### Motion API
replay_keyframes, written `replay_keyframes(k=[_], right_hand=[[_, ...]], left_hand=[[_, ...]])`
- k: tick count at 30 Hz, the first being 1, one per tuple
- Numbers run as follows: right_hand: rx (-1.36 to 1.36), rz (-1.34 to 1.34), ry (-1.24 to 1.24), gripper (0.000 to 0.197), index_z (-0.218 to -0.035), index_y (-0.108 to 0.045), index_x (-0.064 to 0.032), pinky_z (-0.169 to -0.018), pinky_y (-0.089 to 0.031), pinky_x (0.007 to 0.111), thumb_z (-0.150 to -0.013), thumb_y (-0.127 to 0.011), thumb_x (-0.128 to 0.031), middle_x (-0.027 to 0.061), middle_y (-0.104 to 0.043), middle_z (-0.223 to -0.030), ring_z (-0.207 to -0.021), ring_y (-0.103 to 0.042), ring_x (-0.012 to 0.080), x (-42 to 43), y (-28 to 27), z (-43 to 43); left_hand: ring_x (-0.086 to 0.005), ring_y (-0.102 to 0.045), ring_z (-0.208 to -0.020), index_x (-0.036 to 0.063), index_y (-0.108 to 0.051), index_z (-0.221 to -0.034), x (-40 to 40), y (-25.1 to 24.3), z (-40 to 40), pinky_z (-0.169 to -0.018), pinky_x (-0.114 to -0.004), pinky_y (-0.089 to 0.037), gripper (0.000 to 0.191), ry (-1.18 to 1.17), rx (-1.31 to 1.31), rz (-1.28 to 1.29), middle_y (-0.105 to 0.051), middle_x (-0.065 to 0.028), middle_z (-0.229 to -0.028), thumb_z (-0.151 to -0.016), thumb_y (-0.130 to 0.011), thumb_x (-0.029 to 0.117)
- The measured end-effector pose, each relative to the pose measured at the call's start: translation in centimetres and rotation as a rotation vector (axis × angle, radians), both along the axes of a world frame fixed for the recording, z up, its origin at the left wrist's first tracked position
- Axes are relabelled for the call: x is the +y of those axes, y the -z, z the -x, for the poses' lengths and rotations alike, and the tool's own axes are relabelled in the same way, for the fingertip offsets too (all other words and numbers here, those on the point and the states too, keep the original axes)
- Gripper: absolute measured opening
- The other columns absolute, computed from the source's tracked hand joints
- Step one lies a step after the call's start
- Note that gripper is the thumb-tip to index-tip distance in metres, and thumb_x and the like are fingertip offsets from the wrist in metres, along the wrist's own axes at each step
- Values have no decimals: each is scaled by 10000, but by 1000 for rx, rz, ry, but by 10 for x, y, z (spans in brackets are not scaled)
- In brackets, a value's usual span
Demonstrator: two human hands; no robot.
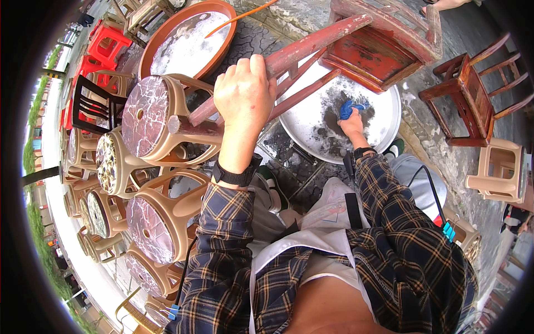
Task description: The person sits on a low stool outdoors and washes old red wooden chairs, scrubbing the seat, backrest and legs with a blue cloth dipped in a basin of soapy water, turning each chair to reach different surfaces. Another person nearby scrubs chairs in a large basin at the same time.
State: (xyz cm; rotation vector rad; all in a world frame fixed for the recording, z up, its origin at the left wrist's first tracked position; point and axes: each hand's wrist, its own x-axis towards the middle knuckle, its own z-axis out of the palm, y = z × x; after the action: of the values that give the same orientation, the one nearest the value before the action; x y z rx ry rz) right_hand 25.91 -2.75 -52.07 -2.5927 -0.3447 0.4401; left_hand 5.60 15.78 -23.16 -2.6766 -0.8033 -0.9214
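My left hand (245,94) is closed around a bar of a worn red wooden chair (377,52), which is tipped over a wide metal basin (397,112). The chair's paint is chipped, and its panel faces me at the top of the view. My right hand (352,124) grips a bunched blue cloth (349,108) at the water in the basin. White suds cover much of the dark water. Part of the basin is hidden behind the chair's legs and bars.
To my left stand several beige plastic stools with marbled round seats (150,229). Beyond them is a brown tub (144,62) of sudsy water with an orange hose (244,16). Another wooden chair (469,98) and a beige stool (496,169) stand right. Red plastic stools (106,44) are farther left.
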Motion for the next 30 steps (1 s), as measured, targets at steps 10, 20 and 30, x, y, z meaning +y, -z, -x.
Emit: replay_keyframes(k=[10,20,30], right_hand=[[586,-1187,254,406,-1088,-548,-15,-734,-551,326,-748,-767,-55,88,-655,-976,-830,-654,176,50,-80,12],[-252,-262,-719,693,-1277,-523,-199,-951,-486,422,-631,-758,-109,165,-399,-1452,-1141,-564,382,86,-80,2],[-232,-291,-905,633,-1287,-510,-133,-868,-496,440,-684,-690,-75,170,-396,-1429,-1002,-606,420,113,-79,111]], left_hand=[[-255,-630,-735,102,-546,-809,2,2,7,-672,-372,-496,299,-40,11,-15,-594,-59,-752,-657,-771,228],[-246,-628,-713,108,-548,-797,-2,3,-1,-649,-362,-487,304,-48,-5,-32,-592,-47,-732,-647,-768,256],[-217,-619,-712,125,-561,-809,1,4,-3,-618,-354,-460,307,-77,-1,-66,-570,-22,-723,-615,-760,257]])
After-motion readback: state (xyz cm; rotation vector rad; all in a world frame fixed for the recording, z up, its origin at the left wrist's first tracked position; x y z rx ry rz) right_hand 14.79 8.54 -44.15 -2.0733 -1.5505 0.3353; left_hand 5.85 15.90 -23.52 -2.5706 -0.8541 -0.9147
